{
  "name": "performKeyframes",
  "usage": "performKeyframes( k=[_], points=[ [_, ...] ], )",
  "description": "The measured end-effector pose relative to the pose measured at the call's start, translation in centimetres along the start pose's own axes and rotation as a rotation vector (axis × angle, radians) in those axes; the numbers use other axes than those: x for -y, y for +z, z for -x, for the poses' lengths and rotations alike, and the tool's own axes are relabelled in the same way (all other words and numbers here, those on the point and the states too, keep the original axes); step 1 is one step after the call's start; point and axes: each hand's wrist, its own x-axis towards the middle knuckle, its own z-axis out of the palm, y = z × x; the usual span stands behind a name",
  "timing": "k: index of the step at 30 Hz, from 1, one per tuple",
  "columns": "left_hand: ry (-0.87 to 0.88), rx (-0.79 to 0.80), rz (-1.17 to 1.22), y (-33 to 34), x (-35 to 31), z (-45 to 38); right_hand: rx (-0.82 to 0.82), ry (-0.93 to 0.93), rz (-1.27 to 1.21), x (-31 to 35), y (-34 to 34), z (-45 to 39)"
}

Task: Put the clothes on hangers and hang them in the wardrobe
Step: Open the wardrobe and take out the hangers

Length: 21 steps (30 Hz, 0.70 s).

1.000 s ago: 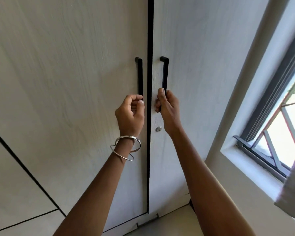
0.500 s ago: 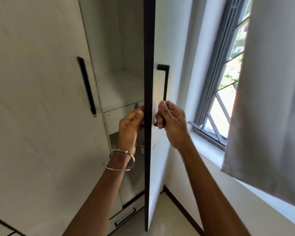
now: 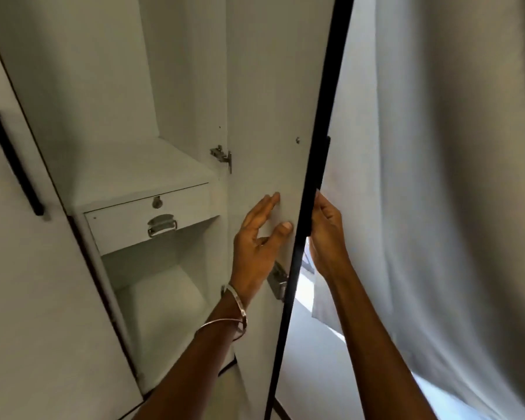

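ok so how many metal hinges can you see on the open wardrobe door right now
2. One hinge sits at shelf level, joining the open door to the cabinet side. Another hinge peeks out behind the left wrist, mostly covered. Others above or below the frame may be hidden.

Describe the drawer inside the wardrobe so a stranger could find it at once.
Look into the open wardrobe, left of the swung-out door. Under the white shelf sits one shallow drawer above an open compartment. It alone carries a round keyhole and a metal pull handle.
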Motion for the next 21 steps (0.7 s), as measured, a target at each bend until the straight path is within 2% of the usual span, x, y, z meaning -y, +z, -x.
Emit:
performKeyframes(
  k=[8, 12, 14, 16, 17, 19, 21],
  points=[
    [-0.017, 0.089, -0.22, 6.1, 1.0, -1.2, -0.119, 0.171, -0.027, 1.1, -5.5, -1.9],
    [-0.028, 0.116, -0.257, 4.9, 0.7, -1.6, -0.301, 0.186, -0.006, 1.1, -5.6, -1.1],
    [-0.025, 0.09, -0.279, 3.1, 0.4, -2.0, -0.45, 0.154, 0.117, 1.0, -4.4, -0.4],
    [-0.017, 0.015, -0.294, 0.4, -0.3, -2.6, -0.67, 0.026, 0.33, 1.5, -1.8, 0.7],
    [0.0, -0.036, -0.307, -1.3, -0.7, -3.0, -0.724, -0.128, 0.41, 2.2, 0.0, 1.5],
    [0.045, -0.169, -0.36, -5.4, -1.8, -3.8, -0.65, -0.469, 0.47, 3.2, 4.4, 2.8],
    [0.091, -0.37, -0.436, -10.5, -3.3, -4.8, -0.405, -0.629, 0.429, 2.7, 9.1, 2.8]
  ],
)
